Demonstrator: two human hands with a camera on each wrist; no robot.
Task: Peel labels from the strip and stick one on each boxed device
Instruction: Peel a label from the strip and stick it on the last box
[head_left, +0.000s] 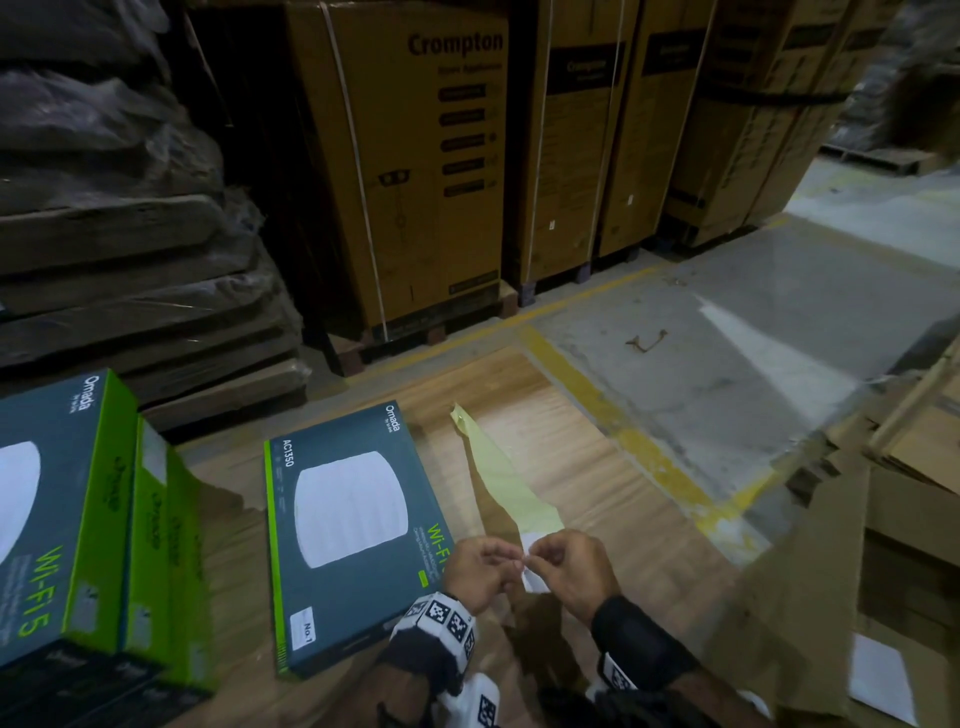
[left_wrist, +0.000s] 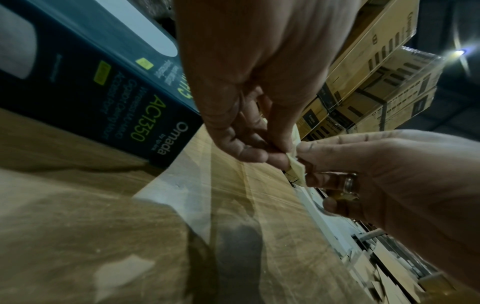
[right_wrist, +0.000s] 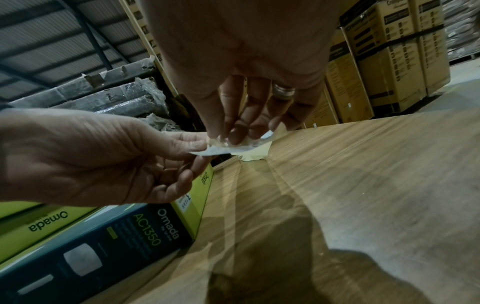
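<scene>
A long pale yellow label strip (head_left: 511, 486) trails away over the wooden table (head_left: 597, 452). Its near end, with white labels (head_left: 535, 579), is held between both hands. My left hand (head_left: 480, 569) pinches a label corner (right_wrist: 211, 151) with thumb and forefinger. My right hand (head_left: 563, 564) pinches the strip (left_wrist: 296, 170) right beside it, fingertips almost touching. One dark teal and green boxed device (head_left: 345, 525) lies flat just left of the hands, with a white sticker (head_left: 303, 626) at its near corner. More boxed devices (head_left: 67, 509) are stacked at the far left.
Tall brown cartons (head_left: 415, 171) on pallets stand behind the table. Wrapped dark bundles (head_left: 114, 218) pile up at the back left. Flattened cardboard (head_left: 893, 519) lies to the right, with white paper (head_left: 883, 680) on it. Grey floor with a yellow line (head_left: 639, 441) runs beyond the table.
</scene>
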